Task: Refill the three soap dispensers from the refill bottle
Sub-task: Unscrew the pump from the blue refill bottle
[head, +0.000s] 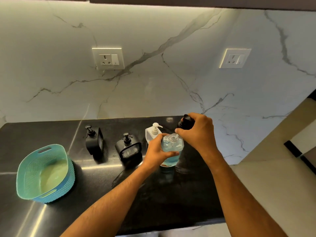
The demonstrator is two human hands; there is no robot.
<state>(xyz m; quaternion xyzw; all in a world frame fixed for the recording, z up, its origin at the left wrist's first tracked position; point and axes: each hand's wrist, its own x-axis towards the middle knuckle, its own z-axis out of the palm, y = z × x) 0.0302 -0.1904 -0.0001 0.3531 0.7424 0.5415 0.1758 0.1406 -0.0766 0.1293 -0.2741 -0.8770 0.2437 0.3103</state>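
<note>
**Kid:** What is the person holding?

**Helper:** The left hand (156, 149) is wrapped around a clear bottle (171, 147) with blue soap in it. It stands on the black worktop (102, 177), just in front of the white dispenser (152, 134). The right hand (196, 130) is closed around a black pump top (186, 123), held just above the bottle's open neck.

**Kid:** Is the bottle heavy?

**Helper:** I think a bit heavy. It looks mostly full, and soap weighs like water. The plastic looks thin, so it may bend in if you squeeze hard, and then soap could jump out of the open top.

**Kid:** So where should you grab it?

**Helper:** Around the wide middle, like the left hand does now. Hold it firm but not tight. If soap drips down the side it will get very slippery, so keep the bottom on the worktop until you are ready.

**Kid:** And the pump top?

**Helper:** That is light and hard. Its tube is likely wet with soap, so it may drip. Hold it by the black cap.

**Kid:** Where are the other ones?

**Helper:** Two black dispensers, one at the back (94, 142) and one nearer (128, 148), stand to the left, with pumps on. A blue-green basket (22, 177) sits well apart, farther left.
</note>
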